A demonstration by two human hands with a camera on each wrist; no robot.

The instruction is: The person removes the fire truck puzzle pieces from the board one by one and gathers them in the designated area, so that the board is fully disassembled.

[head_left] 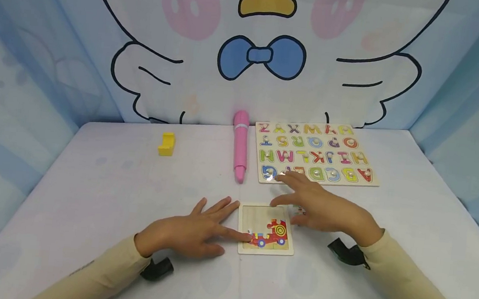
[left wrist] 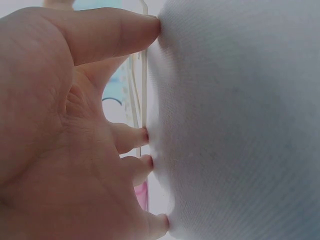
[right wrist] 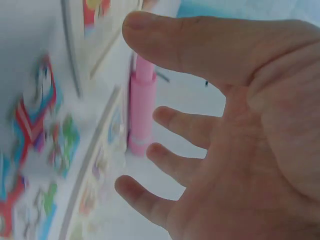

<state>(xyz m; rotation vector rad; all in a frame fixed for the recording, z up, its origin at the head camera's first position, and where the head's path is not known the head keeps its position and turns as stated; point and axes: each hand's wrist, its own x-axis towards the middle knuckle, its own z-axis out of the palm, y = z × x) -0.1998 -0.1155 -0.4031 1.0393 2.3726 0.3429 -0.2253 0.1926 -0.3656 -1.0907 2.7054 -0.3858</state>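
A small wooden jigsaw tray [head_left: 265, 254] lies at the front middle of the table, with joined pieces of a red vehicle picture [head_left: 274, 234] in its lower part. My left hand [head_left: 192, 231] rests at its left side, fingers spread, the index fingertip on the picture's left end. In the left wrist view the thumb [left wrist: 115, 32] and other fingertips touch the white cloth. Over the tray's right edge hovers my right hand [head_left: 325, 206], fingers apart and holding nothing. Loose jigsaw pieces [right wrist: 37, 115] show below it in the right wrist view; in the head view it mostly hides them.
Behind the right hand lies a wooden alphabet board [head_left: 317, 152] with knobbed letters. A pink pen-shaped object [head_left: 240, 145] lies to its left. Farther left stands a small yellow chair-shaped block [head_left: 167, 144]. Printed curtains [head_left: 258, 93] close off the back and sides.
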